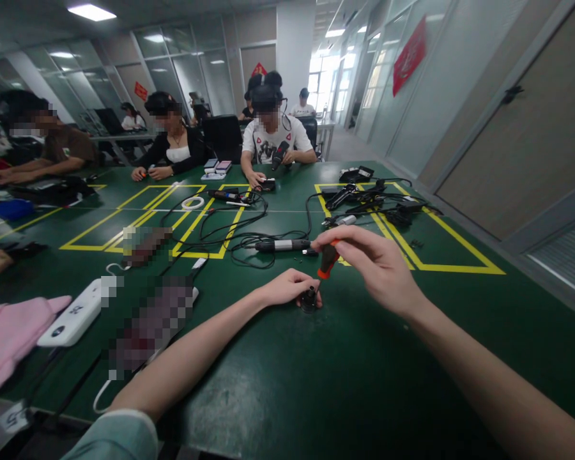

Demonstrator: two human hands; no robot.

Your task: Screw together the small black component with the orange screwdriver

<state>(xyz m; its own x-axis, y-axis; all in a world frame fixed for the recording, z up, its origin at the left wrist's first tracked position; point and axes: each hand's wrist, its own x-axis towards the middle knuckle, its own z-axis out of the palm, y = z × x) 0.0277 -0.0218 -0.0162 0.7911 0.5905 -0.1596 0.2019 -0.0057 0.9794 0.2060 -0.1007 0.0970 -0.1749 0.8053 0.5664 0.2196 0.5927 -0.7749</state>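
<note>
My right hand (381,265) grips a screwdriver (328,259) with a black and orange handle, its shaft tilted down toward a small black part (309,298). That part rests on the green table, and my left hand (290,287) is closed around it with the fingertips on both sides. The screwdriver's tip is at or close beside the part; whether it touches cannot be made out. Just beyond my hands lies a black and silver pen-shaped tool (282,245) with a black cable.
Black cables and parts (364,198) lie inside yellow tape lines at the back right. To the left are a white power strip (74,313), a pink cloth (16,342) and a white tape ring (192,203). Across the table, a co-worker (273,137) holds a power tool (280,155).
</note>
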